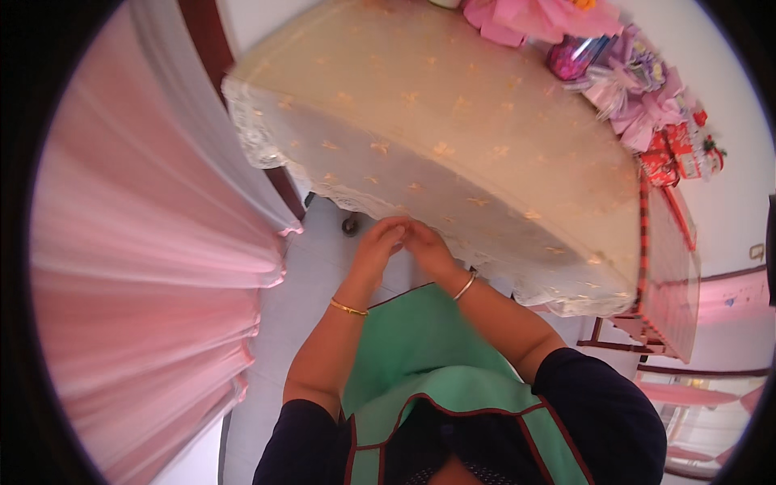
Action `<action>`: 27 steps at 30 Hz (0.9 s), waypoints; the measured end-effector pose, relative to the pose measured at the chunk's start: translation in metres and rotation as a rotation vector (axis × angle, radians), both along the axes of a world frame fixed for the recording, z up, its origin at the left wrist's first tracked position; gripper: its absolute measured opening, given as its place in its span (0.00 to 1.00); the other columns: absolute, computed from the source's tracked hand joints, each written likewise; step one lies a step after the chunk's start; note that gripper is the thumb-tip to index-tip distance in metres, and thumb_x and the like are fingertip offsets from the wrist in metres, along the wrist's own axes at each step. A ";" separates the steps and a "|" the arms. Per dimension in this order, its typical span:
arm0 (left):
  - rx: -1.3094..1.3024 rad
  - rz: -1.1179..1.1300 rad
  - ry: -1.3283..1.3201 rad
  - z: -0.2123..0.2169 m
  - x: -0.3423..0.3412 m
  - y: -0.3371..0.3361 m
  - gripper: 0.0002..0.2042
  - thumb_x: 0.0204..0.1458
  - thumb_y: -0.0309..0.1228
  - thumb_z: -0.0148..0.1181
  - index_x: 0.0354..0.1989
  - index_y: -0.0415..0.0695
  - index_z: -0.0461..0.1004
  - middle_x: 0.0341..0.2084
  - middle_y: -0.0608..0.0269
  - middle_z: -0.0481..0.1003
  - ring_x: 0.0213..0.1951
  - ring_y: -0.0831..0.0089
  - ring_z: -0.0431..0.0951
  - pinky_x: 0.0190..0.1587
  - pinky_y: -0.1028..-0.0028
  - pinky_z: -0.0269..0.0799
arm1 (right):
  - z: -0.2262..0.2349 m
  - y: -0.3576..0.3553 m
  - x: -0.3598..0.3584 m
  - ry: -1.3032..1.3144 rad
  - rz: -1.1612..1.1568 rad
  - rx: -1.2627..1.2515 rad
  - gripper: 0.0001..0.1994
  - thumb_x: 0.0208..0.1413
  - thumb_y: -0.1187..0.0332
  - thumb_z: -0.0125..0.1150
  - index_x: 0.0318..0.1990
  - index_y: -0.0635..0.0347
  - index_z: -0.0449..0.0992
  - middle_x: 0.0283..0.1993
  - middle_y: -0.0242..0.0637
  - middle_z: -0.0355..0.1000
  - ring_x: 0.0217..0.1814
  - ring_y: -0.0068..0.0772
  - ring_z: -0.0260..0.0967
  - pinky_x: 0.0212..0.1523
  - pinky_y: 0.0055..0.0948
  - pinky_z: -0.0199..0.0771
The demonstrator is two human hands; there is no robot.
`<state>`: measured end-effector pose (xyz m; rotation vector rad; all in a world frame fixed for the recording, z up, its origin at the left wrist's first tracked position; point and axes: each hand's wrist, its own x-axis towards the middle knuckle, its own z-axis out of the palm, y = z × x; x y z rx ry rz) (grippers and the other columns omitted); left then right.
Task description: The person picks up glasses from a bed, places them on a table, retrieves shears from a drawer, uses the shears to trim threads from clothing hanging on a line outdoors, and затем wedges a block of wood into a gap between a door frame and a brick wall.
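Observation:
My left hand [381,242] and my right hand [427,246] meet in front of my green apron [428,339]. Their fingers are curled in and touch each other, and I see no object held between them. Part of the fingers is hidden by the hands themselves. Just beyond them hangs the lace edge of a cream tablecloth [380,81] with small gold flower shapes, draped over a table. A gold bangle [348,308] circles my left wrist, a silver one [465,286] my right.
Pink curtains [162,234] hang along the left side. At the table's far right stand pink and purple wrapped bouquets [622,85] and red wrapped items [675,153]. Further right is a wooden-framed table or bench [667,275]. A caster wheel [350,225] shows on the pale tiled floor [323,242].

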<state>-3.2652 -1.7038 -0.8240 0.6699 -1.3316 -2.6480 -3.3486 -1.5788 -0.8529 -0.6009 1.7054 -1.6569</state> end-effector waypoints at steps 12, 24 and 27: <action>-0.264 -0.063 0.342 -0.148 -0.141 -0.061 0.20 0.54 0.31 0.55 0.56 0.45 0.66 0.50 0.63 0.70 0.50 0.73 0.70 0.52 0.72 0.64 | -0.108 -0.020 -0.139 0.366 -0.487 -0.058 0.16 0.57 0.71 0.54 0.53 0.63 0.68 0.52 0.36 0.70 0.54 0.27 0.65 0.55 0.28 0.64; -0.759 -0.047 0.277 -0.200 -0.245 -0.064 0.19 0.56 0.33 0.53 0.56 0.44 0.66 0.50 0.62 0.70 0.50 0.72 0.70 0.52 0.71 0.64 | -0.132 -0.014 -0.194 0.531 -0.677 0.239 0.15 0.57 0.69 0.55 0.50 0.62 0.69 0.49 0.38 0.70 0.50 0.30 0.66 0.53 0.31 0.65; -0.812 -0.033 0.258 -0.211 -0.250 -0.060 0.19 0.56 0.33 0.53 0.55 0.44 0.66 0.50 0.62 0.70 0.50 0.72 0.71 0.52 0.71 0.65 | -0.133 -0.012 -0.205 0.517 -0.683 0.258 0.14 0.56 0.68 0.54 0.49 0.62 0.69 0.47 0.38 0.70 0.49 0.31 0.66 0.52 0.31 0.65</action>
